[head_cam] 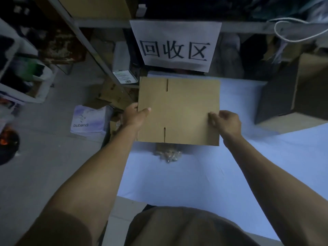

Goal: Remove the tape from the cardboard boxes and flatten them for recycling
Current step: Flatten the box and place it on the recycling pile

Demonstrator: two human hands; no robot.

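1. The room is dim, and the light looks blue and grey.
2. The floor (58,167) is pale grey and looks smooth.
3. A table with a light blue cloth (204,176) fills the middle and the right side.
4. A grey metal shelf (92,48) stands behind the table, and one of its bars slants down to the left.
5. A white paper sign (174,45) with three big black characters hangs from the shelf, above the far edge of the table.
6. A white and purple box (89,121) sits on the floor, left of the table.
7. A white rack (23,80) full of things stands at the far left.
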